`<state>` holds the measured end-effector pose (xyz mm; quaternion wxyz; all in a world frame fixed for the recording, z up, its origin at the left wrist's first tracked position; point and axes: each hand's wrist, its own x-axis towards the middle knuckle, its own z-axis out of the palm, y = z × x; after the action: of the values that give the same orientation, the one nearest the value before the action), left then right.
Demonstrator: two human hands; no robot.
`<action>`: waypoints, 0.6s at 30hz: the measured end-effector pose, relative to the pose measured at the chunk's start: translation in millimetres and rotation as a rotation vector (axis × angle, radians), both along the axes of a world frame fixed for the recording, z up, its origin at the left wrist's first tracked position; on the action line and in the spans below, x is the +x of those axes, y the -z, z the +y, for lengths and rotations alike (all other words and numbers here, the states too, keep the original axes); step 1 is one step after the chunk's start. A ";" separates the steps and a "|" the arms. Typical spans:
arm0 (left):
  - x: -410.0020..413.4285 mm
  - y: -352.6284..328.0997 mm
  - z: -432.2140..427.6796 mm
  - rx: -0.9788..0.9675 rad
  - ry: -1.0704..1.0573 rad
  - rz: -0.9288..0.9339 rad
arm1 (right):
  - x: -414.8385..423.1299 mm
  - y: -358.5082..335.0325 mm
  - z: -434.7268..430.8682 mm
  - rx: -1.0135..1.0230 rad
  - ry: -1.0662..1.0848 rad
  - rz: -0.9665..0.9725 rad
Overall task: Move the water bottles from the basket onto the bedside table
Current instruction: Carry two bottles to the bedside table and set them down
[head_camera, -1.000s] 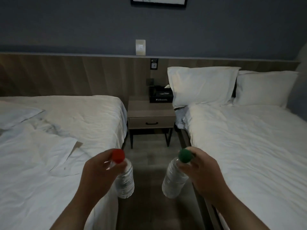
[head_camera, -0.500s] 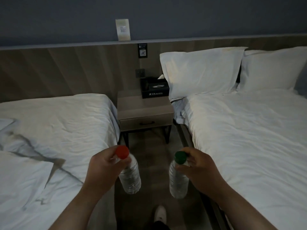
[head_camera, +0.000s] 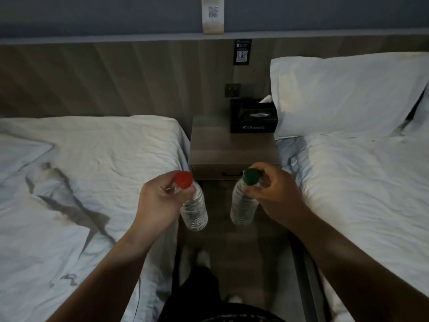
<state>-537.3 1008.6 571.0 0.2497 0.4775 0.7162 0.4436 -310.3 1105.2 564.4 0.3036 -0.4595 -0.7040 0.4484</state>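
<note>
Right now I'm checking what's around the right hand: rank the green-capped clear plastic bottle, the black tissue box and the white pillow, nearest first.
From the right hand:
1. Green-capped clear plastic bottle, gripped in that hand.
2. Black tissue box, ahead on the wooden bedside table.
3. White pillow, farther back right; close to the box's range.

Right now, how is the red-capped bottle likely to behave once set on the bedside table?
The red-capped water bottle looks thin-walled and ribbed, so probably squeezable. Tall and narrow, it could tip if nudged. Hanging from the left hand by its neck suggests modest weight.

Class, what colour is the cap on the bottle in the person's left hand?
Red: the cap shows clearly in the head view.
</note>
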 end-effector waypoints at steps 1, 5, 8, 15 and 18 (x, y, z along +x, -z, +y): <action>-4.3 4.3 10.0 -0.008 0.001 -0.007 | -3.7 4.1 10.1 -0.017 -0.003 0.001; -22.4 19.1 63.3 -0.014 0.038 -0.049 | -14.5 21.3 51.8 -0.086 0.020 -0.034; -42.8 40.9 114.7 -0.075 0.039 -0.129 | -23.5 32.5 86.8 -0.155 0.038 -0.098; -81.1 62.0 249.9 -0.127 0.129 -0.058 | -42.4 51.3 182.2 -0.152 0.118 -0.302; -92.0 67.1 300.4 -0.156 0.164 -0.031 | -48.6 60.6 222.2 -0.153 0.119 -0.396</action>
<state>-629.3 1309.0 503.9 0.3327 0.5065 0.7031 0.3720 -358.9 1327.4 503.9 0.1495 -0.6012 -0.6854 0.3827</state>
